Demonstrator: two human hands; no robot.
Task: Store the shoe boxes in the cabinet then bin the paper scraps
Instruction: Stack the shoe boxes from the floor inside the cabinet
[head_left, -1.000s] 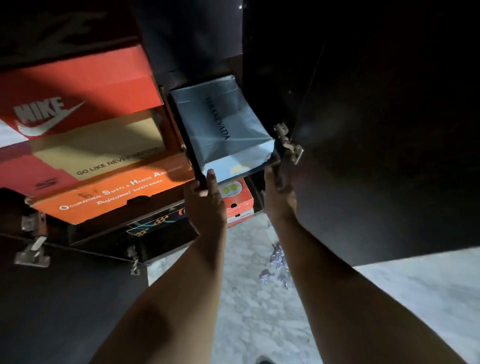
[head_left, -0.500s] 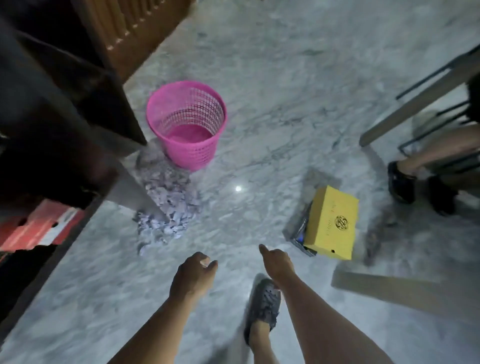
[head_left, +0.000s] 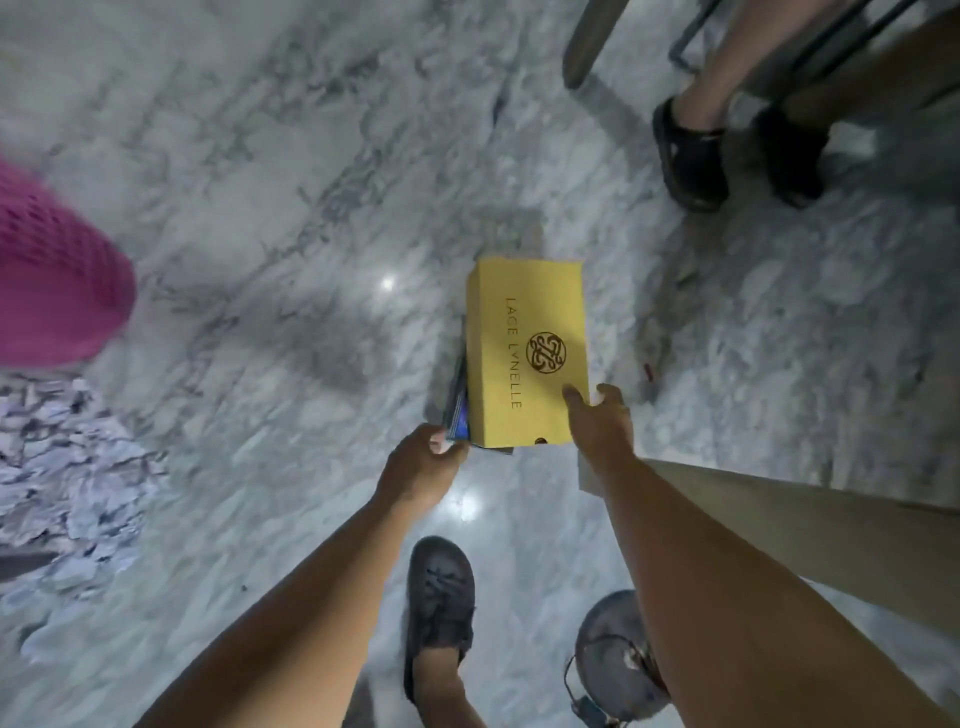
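Left hand (head_left: 421, 462) curls its fingers round the near left corner of a dark blue box (head_left: 458, 410) lying under the yellow shoe box (head_left: 524, 353). Right hand (head_left: 597, 415) grips the yellow box's near right corner, thumb on the lid, fingers wrapped over the side. Gripping opposite corners probably allows both boxes to be lifted as one stack for the cabinet, which is out of frame. The stack rests on the marble floor (head_left: 291, 218), well apart from the pink basket (head_left: 57, 280) at the left edge. Paper scraps (head_left: 67, 478) lie heaped just below the basket, unbinned. The lower box shows only a thin edge, and its print is unreadable. The basket is blurred and cut off. A seated person's feet (head_left: 691, 156) occupy the upper right.
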